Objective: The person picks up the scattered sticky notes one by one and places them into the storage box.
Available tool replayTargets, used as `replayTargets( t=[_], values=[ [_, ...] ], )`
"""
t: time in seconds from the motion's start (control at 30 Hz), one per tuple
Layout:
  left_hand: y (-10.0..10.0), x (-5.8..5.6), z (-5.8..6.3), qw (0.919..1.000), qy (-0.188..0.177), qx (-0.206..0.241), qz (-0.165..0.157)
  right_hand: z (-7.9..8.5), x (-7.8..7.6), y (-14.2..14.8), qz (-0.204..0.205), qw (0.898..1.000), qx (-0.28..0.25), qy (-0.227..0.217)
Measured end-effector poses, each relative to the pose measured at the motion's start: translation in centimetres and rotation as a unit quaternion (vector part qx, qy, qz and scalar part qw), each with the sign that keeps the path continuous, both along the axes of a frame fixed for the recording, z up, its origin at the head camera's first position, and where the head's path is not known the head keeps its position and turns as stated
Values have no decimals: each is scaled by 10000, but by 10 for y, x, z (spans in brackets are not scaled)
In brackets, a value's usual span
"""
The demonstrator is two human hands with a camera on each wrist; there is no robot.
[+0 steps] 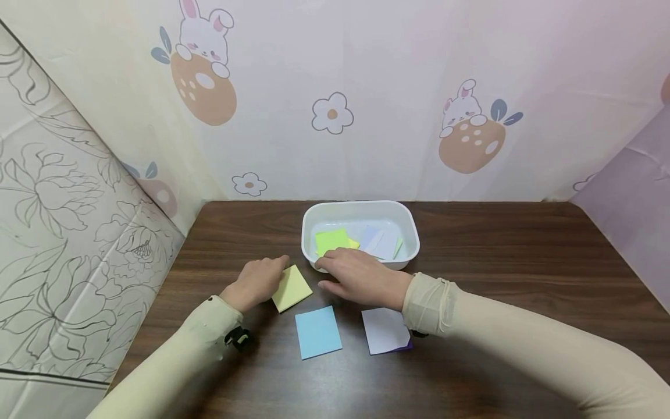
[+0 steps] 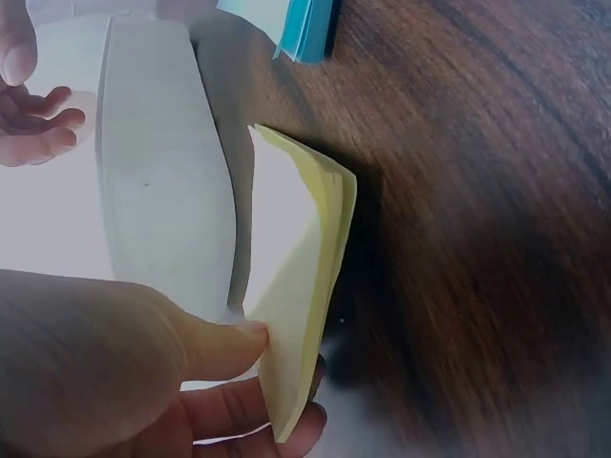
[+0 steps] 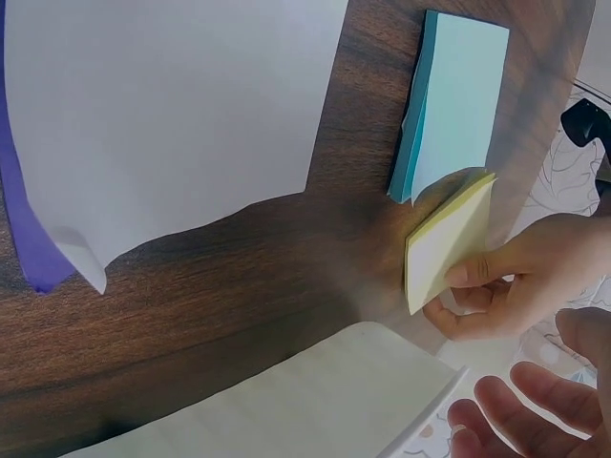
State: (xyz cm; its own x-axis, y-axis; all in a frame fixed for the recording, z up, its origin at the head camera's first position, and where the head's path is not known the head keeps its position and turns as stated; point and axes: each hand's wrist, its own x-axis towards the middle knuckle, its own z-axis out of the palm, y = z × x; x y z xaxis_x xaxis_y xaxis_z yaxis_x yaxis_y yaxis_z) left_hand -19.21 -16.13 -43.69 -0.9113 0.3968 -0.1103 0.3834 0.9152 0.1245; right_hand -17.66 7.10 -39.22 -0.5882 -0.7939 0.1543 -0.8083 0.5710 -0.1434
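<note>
Between thumb and fingers, my left hand [image 1: 255, 283] pinches a pad of yellow sticky notes [image 1: 293, 288] by its edge, left of the white plastic box [image 1: 361, 206]. In the left wrist view the yellow pad [image 2: 298, 277] is tilted, its layered sheets showing along one side. My right hand [image 1: 361, 276] is over the box's near rim with fingers loosely bent; in the right wrist view this hand [image 3: 535, 415] has nothing in its fingers. Inside the box lie a bright green note [image 1: 331, 240] and pale lilac notes [image 1: 384, 243].
A blue sticky-note pad [image 1: 319, 333] lies on the dark wooden table [image 1: 502, 256] in front of the box. To its right is a whitish pad [image 1: 386, 330] with a purple sheet [image 3: 33, 229] under it. A patterned curtain [image 1: 392, 116] hangs behind the table.
</note>
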Motion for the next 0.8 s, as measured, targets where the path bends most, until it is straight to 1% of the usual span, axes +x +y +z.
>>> replayTargets(
  t=[0.33,0.5,0.8],
  values=[
    [-3,-4,8,9999,-42,82,59,2,-1,-4,-1,9999,104,41],
    [-3,-4,10,9999,-85,87,85,1,-2,-5,56,9999,58,93],
    [-4,-4,16,9997,73,216,59,0,-3,-5,57,9999,36,123]
  ],
)
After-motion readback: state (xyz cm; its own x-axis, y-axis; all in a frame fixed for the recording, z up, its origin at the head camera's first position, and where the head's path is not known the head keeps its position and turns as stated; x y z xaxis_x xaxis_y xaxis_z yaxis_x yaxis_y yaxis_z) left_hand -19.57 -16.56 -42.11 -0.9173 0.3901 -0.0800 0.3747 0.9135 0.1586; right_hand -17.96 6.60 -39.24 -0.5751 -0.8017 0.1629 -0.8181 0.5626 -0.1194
